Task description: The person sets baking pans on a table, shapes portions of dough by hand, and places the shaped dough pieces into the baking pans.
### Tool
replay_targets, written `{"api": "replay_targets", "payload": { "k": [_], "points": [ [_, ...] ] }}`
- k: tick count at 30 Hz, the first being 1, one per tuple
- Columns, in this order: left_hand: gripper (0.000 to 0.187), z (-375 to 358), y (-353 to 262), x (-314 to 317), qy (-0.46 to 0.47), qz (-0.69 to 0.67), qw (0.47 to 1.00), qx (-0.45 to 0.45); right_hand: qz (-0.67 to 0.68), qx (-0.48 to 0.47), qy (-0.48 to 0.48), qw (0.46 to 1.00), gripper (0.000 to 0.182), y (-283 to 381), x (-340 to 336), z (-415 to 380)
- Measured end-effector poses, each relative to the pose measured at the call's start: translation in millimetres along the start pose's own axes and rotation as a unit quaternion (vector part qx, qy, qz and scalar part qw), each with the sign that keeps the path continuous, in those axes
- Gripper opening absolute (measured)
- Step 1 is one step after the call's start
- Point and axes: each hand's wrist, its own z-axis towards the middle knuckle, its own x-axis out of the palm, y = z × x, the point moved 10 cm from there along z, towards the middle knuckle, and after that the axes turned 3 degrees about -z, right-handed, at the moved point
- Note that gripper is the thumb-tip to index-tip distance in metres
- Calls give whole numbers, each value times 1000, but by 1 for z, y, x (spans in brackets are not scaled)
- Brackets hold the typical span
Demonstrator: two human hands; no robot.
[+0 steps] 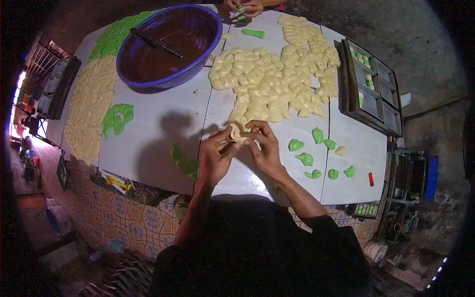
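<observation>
Both hands pinch one piece of cream-coloured dough (pixel 237 133) over the near middle of the white table. My left hand (pixel 216 154) grips its left side with thumb and fingers. From the other side my right hand (pixel 264 147) holds it with fingers curled. Just beyond lies a large spread of cream dough lumps (pixel 269 81), which the held piece overlaps in this view. Flattened green dough (pixel 185 162) lies left of my left hand, partly in shadow. To the right of my right hand sit several small green dough pieces (pixel 305 159) and one small cream piece (pixel 340 151).
A purple basin (pixel 170 81) with brown contents and a dark-handled tool (pixel 156 42) stands at back left. Compartmented trays (pixel 373 84) are stacked at the right edge. Another person's hands (pixel 245 7) hold green dough at the far side. A red object (pixel 371 179) lies near right.
</observation>
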Motion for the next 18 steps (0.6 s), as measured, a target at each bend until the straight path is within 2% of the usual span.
{"api": "replay_targets", "payload": {
  "k": [1,2,3,6,7,8,10,11,12,13,14,15,16,17,18],
  "points": [
    [27,-7,1,8,18,-31,999,-2,102,22,-38,994,16,0,-11,-2],
    [24,-15,1,17,37,-61,997,-5,235,122,-74,961,13,-13,-16,-12],
    [18,-21,0,23,39,-119,992,-1,217,112,-62,968,15,-9,-21,-15],
    [15,-32,12,33,50,-135,989,-36,181,61,-30,981,17,8,-25,-27],
    [15,-33,28,33,57,-109,990,-74,65,29,-3,997,17,21,-24,-35],
    [15,-38,33,38,62,-107,989,-77,42,49,10,998,17,24,-24,-44],
    [14,-49,39,42,-11,-202,974,-101,32,124,6,992,16,5,-26,-63],
    [12,-55,38,44,-18,-169,979,-115,31,131,0,991,16,2,-27,-70],
    [12,-57,51,47,-12,-169,978,-122,58,202,-23,977,15,-13,-28,-80],
    [16,-55,57,49,21,-88,994,-53,85,272,-44,958,15,-28,-28,-92],
    [22,-56,61,52,52,-7,998,17,83,278,-45,956,15,-34,-28,-97],
    [33,-58,80,52,62,-33,997,-40,92,261,-86,957,15,-41,-36,-98],
    [33,-61,72,57,60,-34,997,-41,102,241,-127,957,16,-49,-42,-99],
    [34,-64,60,55,16,-57,998,-31,122,232,-78,962,19,-66,-35,-106],
    [36,-66,52,51,-28,-79,996,-21,144,310,-55,938,17,-76,-29,-118]
  ]
}}
